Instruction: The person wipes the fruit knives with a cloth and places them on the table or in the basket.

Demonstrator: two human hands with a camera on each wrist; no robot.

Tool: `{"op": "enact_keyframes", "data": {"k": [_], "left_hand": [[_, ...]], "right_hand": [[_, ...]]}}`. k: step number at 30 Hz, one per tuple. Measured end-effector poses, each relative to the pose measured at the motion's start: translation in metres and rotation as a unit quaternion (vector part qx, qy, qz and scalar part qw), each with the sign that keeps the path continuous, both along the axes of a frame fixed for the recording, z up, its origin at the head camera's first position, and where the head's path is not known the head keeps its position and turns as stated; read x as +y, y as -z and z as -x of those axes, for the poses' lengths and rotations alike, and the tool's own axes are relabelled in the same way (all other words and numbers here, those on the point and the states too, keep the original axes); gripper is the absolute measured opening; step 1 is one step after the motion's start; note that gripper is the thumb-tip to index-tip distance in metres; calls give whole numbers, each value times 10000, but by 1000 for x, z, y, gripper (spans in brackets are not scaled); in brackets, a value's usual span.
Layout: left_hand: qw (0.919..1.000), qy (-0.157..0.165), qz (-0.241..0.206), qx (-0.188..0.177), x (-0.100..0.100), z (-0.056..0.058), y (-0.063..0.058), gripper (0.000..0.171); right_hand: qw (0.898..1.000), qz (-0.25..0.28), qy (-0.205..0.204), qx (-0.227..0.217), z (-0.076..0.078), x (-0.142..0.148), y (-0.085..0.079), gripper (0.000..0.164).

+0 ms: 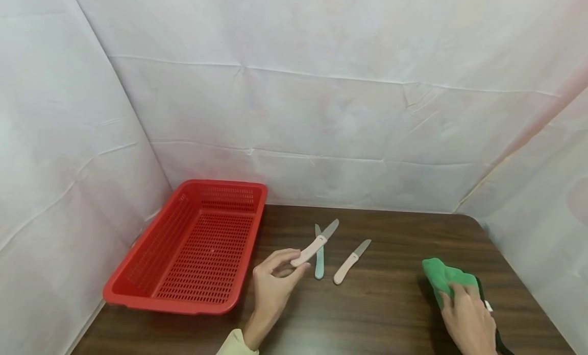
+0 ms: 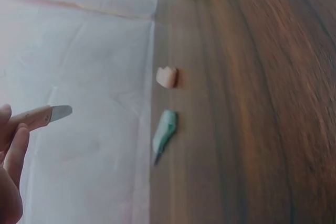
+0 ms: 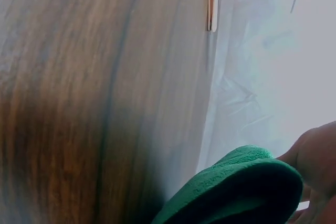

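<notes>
My left hand (image 1: 272,281) pinches a pink-handled knife (image 1: 309,251) by the rear of its handle, blade pointing up and away to the right. In the head view that knife overlaps a mint-handled knife (image 1: 319,260) lying on the table. Just right of it lies a second pink-handled knife (image 1: 346,268), blade toward the back. Over at the right, my right hand (image 1: 469,316) grips a green cloth (image 1: 445,277), fingers bent over its top. The right wrist view shows the green cloth (image 3: 231,182) bunched into a fold beneath the fingers.
A red plastic basket (image 1: 234,293) with slotted walls and floor stands left of my left hand. White sheeting (image 1: 321,115) hangs behind the dark wood table (image 1: 390,314) and on both sides. A black strap (image 1: 500,345) lies by my right wrist.
</notes>
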State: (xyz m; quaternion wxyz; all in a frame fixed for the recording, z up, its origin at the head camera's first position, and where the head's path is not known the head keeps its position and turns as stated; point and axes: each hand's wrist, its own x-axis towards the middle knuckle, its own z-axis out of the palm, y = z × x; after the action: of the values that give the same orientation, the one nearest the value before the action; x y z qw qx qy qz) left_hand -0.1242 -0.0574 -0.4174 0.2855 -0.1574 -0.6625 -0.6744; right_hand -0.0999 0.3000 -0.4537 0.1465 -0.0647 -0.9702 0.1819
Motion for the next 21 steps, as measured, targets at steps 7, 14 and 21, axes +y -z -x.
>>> {"op": "enact_keyframes", "data": {"k": [7,14,21], "left_hand": [[9978,194,312,556,0,-10,-15,26],[9963,515,281,630,0,-20,-24,27],[9961,707,284,454,-1,-25,-27,26]], "right_hand": [[9991,365,-69,-202,-4,-1,-15,28],[9989,437,79,136,-8,-7,-29,28],[9978,456,-18,482,-12,-15,-43,22]]}}
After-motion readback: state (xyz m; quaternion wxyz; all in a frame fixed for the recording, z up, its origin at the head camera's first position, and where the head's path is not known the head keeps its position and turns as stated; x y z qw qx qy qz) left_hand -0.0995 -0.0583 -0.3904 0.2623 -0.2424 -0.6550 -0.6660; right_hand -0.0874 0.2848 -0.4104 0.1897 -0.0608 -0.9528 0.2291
